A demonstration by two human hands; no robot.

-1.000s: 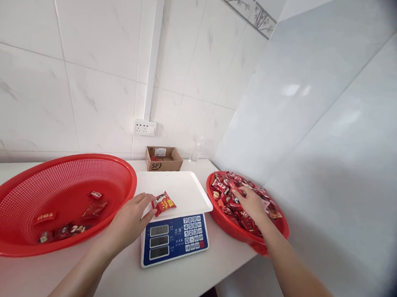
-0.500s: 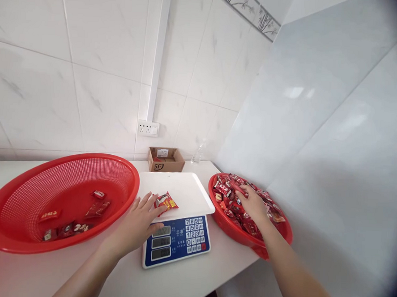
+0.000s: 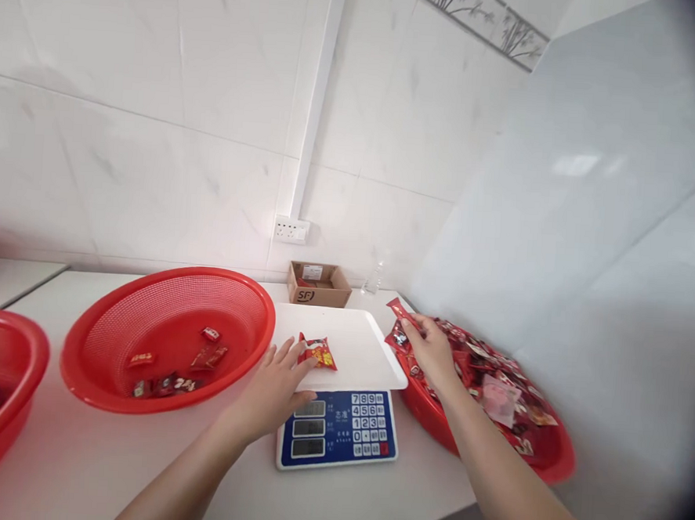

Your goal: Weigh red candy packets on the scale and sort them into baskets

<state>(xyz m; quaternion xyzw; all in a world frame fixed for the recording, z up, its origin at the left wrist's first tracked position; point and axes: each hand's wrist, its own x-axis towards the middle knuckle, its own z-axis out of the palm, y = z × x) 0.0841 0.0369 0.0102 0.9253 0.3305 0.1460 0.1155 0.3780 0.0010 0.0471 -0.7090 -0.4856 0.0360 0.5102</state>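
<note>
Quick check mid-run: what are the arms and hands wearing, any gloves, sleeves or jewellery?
Nothing is worn. The left hand and right hand are bare, with no gloves. The left forearm and right forearm are uncovered to the picture's lower edge, so no sleeve shows. No watch, ring or wristband is visible.
</note>
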